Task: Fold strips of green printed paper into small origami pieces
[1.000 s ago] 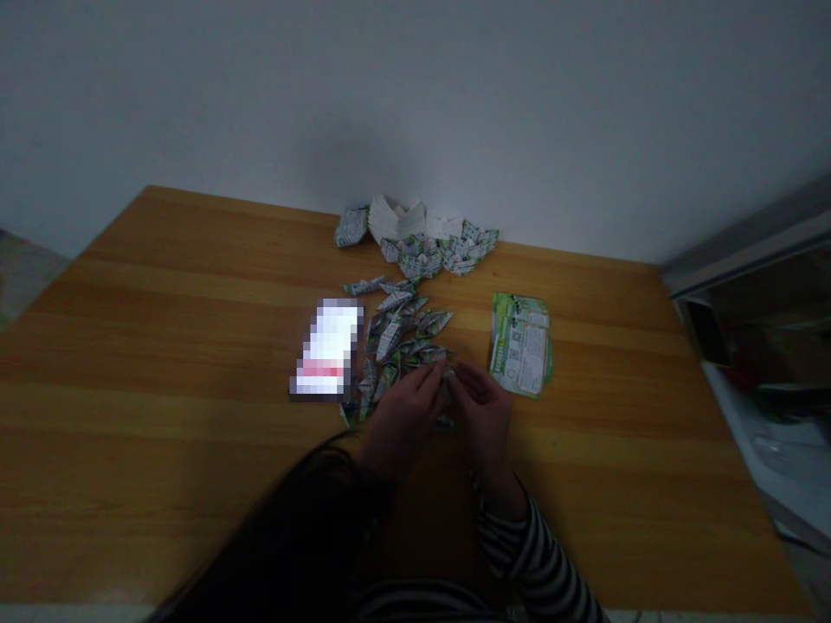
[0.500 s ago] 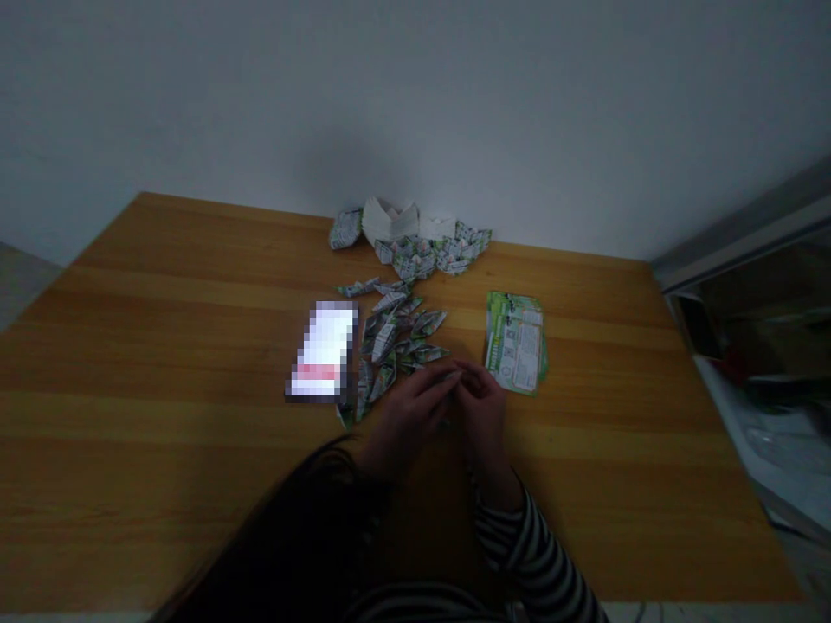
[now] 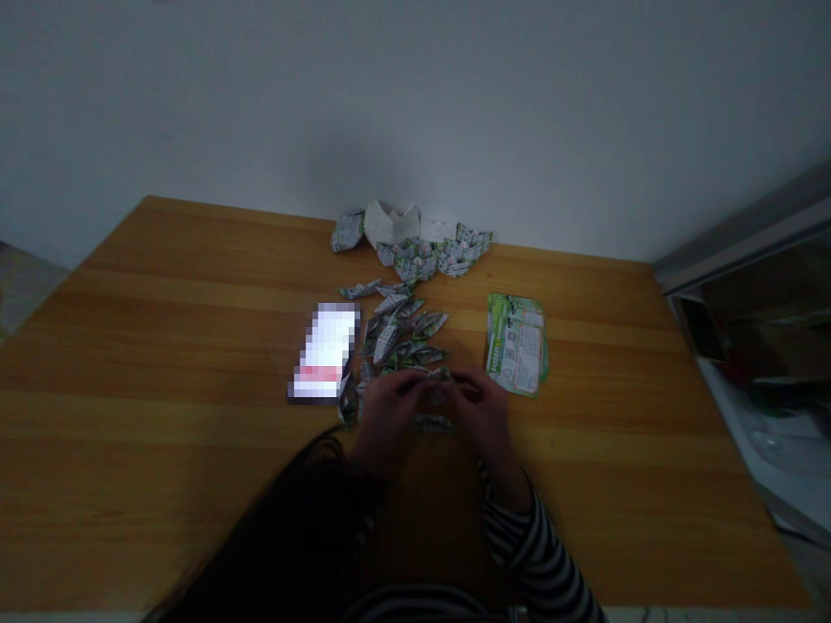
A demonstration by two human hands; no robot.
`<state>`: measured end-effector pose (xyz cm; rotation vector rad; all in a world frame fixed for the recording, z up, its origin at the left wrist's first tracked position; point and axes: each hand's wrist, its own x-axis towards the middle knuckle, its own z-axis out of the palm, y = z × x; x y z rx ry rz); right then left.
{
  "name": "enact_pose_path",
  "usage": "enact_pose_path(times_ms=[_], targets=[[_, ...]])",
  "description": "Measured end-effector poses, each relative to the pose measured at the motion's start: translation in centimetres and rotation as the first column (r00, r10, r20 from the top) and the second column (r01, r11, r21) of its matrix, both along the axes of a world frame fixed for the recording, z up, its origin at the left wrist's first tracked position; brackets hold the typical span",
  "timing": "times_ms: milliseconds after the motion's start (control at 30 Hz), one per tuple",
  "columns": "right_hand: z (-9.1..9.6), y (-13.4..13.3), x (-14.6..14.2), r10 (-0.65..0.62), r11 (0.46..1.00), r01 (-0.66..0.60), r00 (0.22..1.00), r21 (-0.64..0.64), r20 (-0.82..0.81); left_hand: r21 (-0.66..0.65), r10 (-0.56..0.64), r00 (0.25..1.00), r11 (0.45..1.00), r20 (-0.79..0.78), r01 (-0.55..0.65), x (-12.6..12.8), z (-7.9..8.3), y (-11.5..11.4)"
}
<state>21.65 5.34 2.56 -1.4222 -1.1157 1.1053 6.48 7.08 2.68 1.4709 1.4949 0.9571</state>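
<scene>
My left hand (image 3: pixel 388 414) and my right hand (image 3: pixel 481 414) are close together over the wooden table (image 3: pixel 162 346), fingers curled onto a small folded paper piece (image 3: pixel 434 394) held between them. Another folded piece (image 3: pixel 431 423) lies just under the hands. A loose heap of folded paper pieces (image 3: pixel 399 333) printed green and white lies just beyond my fingers. A stack of green printed sheets (image 3: pixel 518 343) sits right of my right hand. My right sleeve is striped black and white.
A lit phone (image 3: pixel 325 350) lies left of the heap. More folded pieces and a larger white paper form (image 3: pixel 409 238) sit at the back by the wall. Shelving with dim objects (image 3: pixel 759 346) stands past the table's right edge.
My hands have drawn slightly apart and back toward me, and the small folded piece now shows between them. The view has shifted slightly.
</scene>
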Motion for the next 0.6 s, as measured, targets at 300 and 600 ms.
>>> enact_pose_path(times_ms=[300, 600], targets=[[-0.2, -0.3, 0.5, -0.053, 0.992, 0.037, 0.989, 0.119, 0.137, -0.001, -0.109, 0.981, 0.994, 0.162, 0.11, -0.1, -0.1, 0.2], [0.3, 0.6, 2.0, 0.117, 0.974, -0.146, 0.979, 0.173, 0.166, 0.31, -0.28, 0.954, 0.902, -0.108, 0.3, -1.6, -0.3, 0.9]])
